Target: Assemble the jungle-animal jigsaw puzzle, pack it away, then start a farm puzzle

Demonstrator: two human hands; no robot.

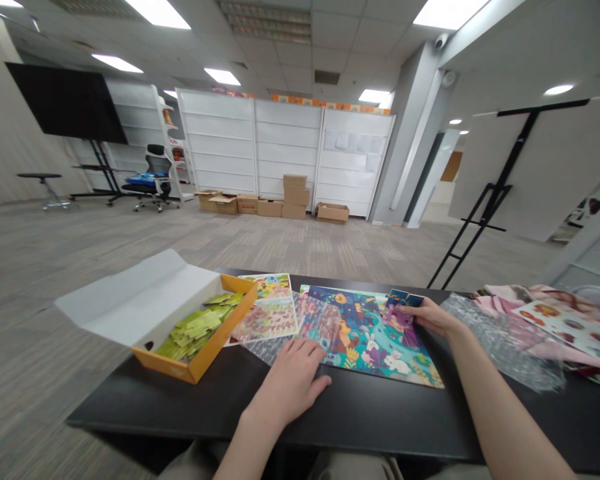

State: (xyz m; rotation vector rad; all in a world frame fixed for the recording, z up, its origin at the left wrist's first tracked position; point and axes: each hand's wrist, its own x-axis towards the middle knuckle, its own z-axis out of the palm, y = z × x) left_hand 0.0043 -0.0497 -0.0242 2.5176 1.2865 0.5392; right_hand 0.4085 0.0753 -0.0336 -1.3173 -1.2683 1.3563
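A colourful jigsaw puzzle board (365, 337) lies on the black table (360, 413) in front of me. My left hand (293, 380) rests flat on the table at the puzzle's near left corner, fingers stretched out, holding nothing. My right hand (430, 317) is at the puzzle's far right corner, its fingers closed on dark blue puzzle pieces (404, 300). To the left stands an open orange box (200, 337) holding several green puzzle pieces (197, 327).
A picture sheet (267, 310) and clear bubble wrap (265, 347) lie between box and puzzle. More bubble wrap (500, 340), pink cloth and sticker sheets (570, 327) sit at the right. Beyond the table are open floor, an easel (485, 207), cardboard boxes (293, 197), and an office chair (155, 177).
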